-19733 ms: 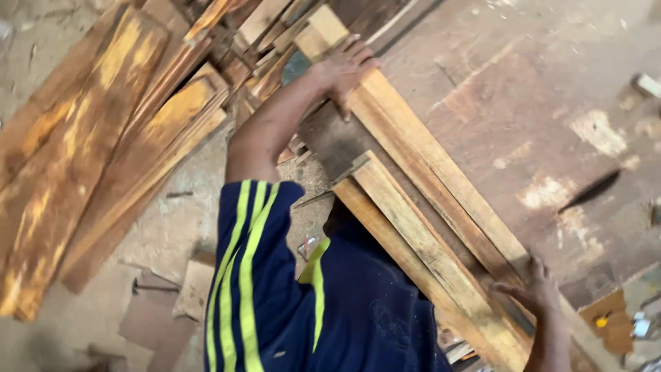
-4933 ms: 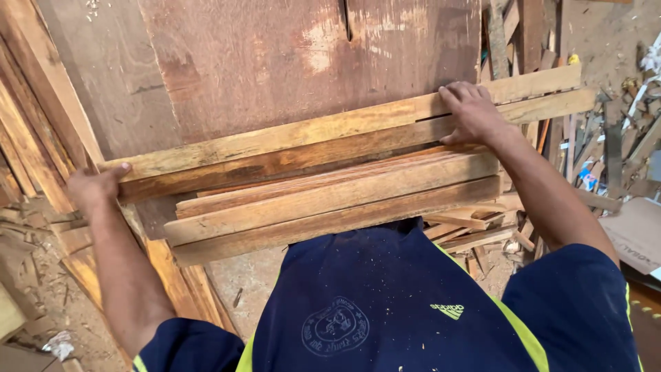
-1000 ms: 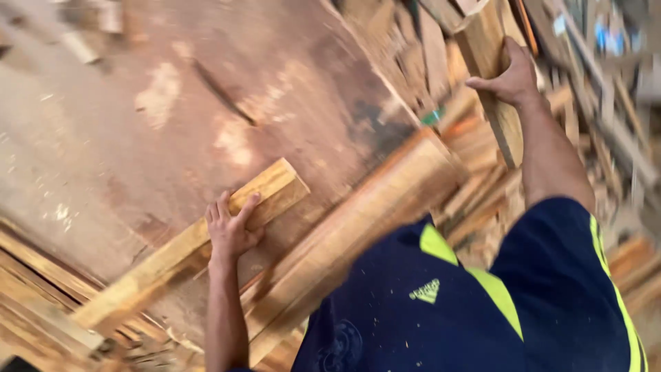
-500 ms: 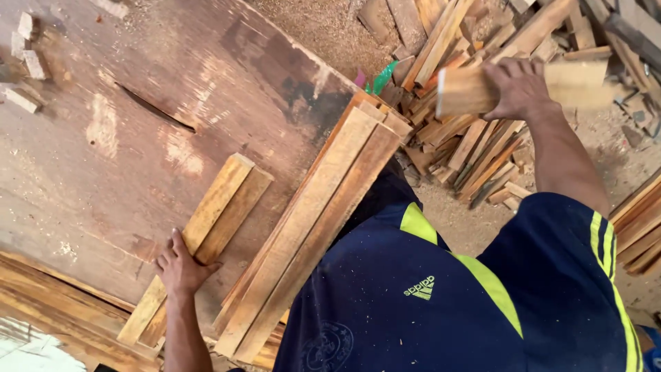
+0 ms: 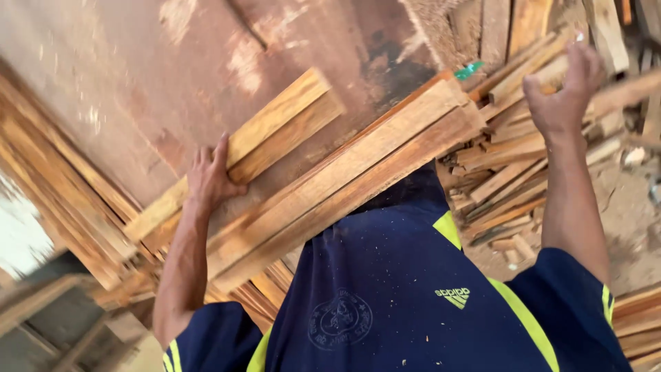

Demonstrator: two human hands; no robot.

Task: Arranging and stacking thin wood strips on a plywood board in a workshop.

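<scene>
My left hand [image 5: 208, 178] grips the lower part of a pair of light wooden planks [image 5: 279, 131] that lie slanted on a worn brown board [image 5: 131, 83]. Beside them a longer stack of planks [image 5: 358, 172] rests on the board, its near end against my dark blue shirt. My right hand [image 5: 561, 89] is raised at the upper right with its fingers spread and nothing clasped. A blurred piece of wood [image 5: 623, 89] is just beyond it, over a heap of offcuts [image 5: 509, 172].
More planks [image 5: 62, 200] lean along the board's left edge. A small green object [image 5: 468, 69] lies at the far end of the long stack. Sawdust-covered ground [image 5: 620, 207] shows at the right, with more timber [image 5: 637, 317] at the lower right.
My right hand has let go of the short plank it held over the offcut heap. My left hand has slid higher up the plank pair.
</scene>
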